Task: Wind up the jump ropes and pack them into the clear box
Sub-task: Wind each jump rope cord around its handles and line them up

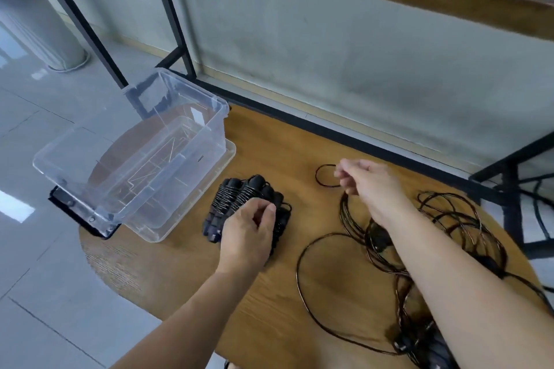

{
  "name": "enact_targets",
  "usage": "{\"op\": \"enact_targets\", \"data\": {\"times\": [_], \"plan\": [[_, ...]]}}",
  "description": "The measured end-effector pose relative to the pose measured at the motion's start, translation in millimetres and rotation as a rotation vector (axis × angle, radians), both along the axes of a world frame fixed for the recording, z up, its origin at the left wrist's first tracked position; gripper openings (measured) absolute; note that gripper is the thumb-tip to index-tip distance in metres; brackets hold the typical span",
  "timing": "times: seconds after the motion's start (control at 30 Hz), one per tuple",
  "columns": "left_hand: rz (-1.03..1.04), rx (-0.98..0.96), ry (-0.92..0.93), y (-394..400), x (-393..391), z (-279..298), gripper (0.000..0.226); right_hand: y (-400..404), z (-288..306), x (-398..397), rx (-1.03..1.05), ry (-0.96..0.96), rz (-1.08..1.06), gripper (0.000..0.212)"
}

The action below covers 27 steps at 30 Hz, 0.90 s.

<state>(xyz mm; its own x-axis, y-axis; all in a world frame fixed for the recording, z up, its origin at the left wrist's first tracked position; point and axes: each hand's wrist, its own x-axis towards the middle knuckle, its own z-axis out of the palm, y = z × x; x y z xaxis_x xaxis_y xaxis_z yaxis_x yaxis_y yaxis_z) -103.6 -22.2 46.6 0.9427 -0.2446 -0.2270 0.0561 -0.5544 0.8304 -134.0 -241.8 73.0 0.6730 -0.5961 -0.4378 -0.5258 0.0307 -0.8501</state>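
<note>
Grey floor tiles and a pale wall surround our round wooden table [323, 293], which stands beside a black metal frame [168, 9]. At its left edge sits the clear box [209, 105], open on top of its lid, with nothing inside. Just right of it lie the wound jump ropes [233, 201], cords wrapped around black handles. Our left hand [248, 234] rests on that bundle, fingers curled and gripping it. Our right hand [368, 183] pinches a thin black cord [322, 174], lifting a small loop off the table. Loose ropes [449, 219] lie tangled at the right, under our forearm.
</note>
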Motion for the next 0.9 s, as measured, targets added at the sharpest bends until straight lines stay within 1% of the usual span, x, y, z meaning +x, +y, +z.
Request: {"op": "enact_targets", "data": {"times": [0.1, 0.2, 0.3, 0.43, 0.53, 0.73, 0.83, 0.9], "plan": [[-0.137, -0.014, 0.048, -36, -9, -1, 0.017, -57, 8, -60, 0.020, -0.037, -0.266, 0.017], [-0.244, 0.007, 0.151, -71, -19, -10, 0.019, -97, -1, -113, 0.050, -0.031, -0.443, 0.017], [-0.309, 0.025, 0.259, -99, -29, -22, 0.023, -108, -15, -150, 0.067, -0.010, -0.499, 0.016], [-0.365, 0.090, 0.331, -134, -39, -43, 0.024, -107, -34, -190, 0.109, 0.025, -0.589, 0.017], [-0.428, 0.158, 0.317, -152, -42, -57, 0.023, -106, -49, -209, 0.144, 0.028, -0.655, 0.017], [-0.641, 0.272, 0.296, -179, -69, -74, 0.022, -109, -71, -242, 0.172, 0.075, -0.795, 0.019], [-0.786, 0.369, 0.291, -186, -91, -80, 0.025, -102, -80, -259, 0.153, 0.113, -0.846, 0.019], [-0.861, 0.421, 0.297, -188, -107, -85, 0.026, -95, -87, -268, 0.126, 0.172, -0.860, 0.020]]}}
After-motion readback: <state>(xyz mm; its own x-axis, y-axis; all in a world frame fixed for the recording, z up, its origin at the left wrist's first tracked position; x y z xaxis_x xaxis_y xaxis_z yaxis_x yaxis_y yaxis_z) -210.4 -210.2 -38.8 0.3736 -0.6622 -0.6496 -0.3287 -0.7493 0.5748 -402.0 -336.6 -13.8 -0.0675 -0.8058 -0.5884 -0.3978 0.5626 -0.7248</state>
